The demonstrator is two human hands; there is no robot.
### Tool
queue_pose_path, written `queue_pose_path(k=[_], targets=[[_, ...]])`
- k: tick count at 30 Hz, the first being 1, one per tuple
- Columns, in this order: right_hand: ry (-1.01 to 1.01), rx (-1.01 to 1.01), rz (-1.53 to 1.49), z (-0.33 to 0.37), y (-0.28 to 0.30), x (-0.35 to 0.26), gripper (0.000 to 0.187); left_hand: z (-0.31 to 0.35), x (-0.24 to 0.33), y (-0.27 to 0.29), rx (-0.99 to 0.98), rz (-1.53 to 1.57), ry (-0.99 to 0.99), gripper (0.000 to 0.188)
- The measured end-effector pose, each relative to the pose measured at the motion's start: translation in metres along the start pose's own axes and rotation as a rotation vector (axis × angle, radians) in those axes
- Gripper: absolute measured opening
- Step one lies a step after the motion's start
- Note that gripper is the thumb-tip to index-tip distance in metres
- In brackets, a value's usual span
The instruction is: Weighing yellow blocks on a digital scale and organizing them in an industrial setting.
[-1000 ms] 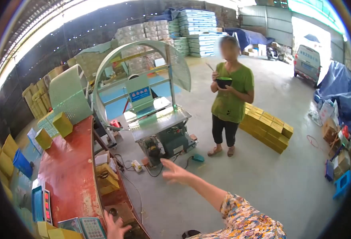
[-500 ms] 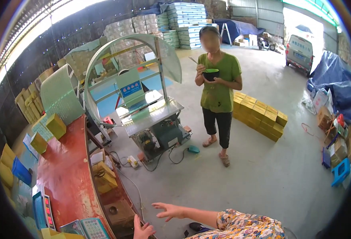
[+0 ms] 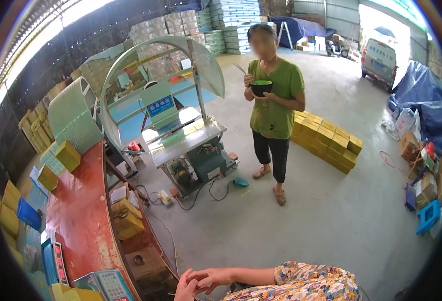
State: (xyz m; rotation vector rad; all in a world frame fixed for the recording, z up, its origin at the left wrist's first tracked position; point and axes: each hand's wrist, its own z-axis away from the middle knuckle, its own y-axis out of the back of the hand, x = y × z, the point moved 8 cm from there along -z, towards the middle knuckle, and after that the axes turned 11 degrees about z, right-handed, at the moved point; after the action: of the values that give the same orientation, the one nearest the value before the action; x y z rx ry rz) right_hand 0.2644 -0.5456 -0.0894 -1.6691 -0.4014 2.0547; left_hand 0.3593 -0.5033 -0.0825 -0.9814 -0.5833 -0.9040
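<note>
Low in the picture, beside the red table's edge, my two hands meet. My right hand [image 3: 212, 276] reaches in from the right, its fingers loosely stretched over the fingers of my left hand [image 3: 185, 289]. Both hands look loosely open, and I see no object in either. Where the fingers overlap, some are hidden. Nearest to them is the shelf under the table, with a brown cardboard box [image 3: 143, 266] on it. Across the floor a person in a green shirt [image 3: 278, 103] stands holding a black bowl [image 3: 261, 89] and chopsticks [image 3: 239, 68].
On the red table [image 3: 80, 210] stand a scale [image 3: 59, 263] and yellow blocks [image 3: 67, 156]. A machine with a metal top [image 3: 188, 143] stands ahead, its cable on the floor. Stacked yellow packages [image 3: 326, 140] lie behind the person. A blue stool [image 3: 428, 217] is at right.
My hands were apart with fingers spread; now they touch, the right one lower. The person facing me has shifted slightly, still holding the bowl and chopsticks.
</note>
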Motion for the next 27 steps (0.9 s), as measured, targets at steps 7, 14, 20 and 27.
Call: queue_pose_path(k=[7,14,20,27], targets=[[0.012,-0.013,-0.119,0.007,0.011,-0.001,0.044,0.008,0.007,-0.044,0.024,0.059,-0.034,0.042],[0.037,0.058,-0.163,0.009,0.019,-0.001,0.037,0.009,0.006,-0.054,0.057,-0.108,-0.049,0.036],[0.035,0.067,-0.062,0.001,0.039,0.016,0.038,0.009,0.020,-0.078,0.089,-0.164,-0.003,0.037],[0.035,0.144,-0.016,0.002,0.038,0.012,0.022,0.003,0.005,-0.057,0.079,-0.211,0.045,0.038]])
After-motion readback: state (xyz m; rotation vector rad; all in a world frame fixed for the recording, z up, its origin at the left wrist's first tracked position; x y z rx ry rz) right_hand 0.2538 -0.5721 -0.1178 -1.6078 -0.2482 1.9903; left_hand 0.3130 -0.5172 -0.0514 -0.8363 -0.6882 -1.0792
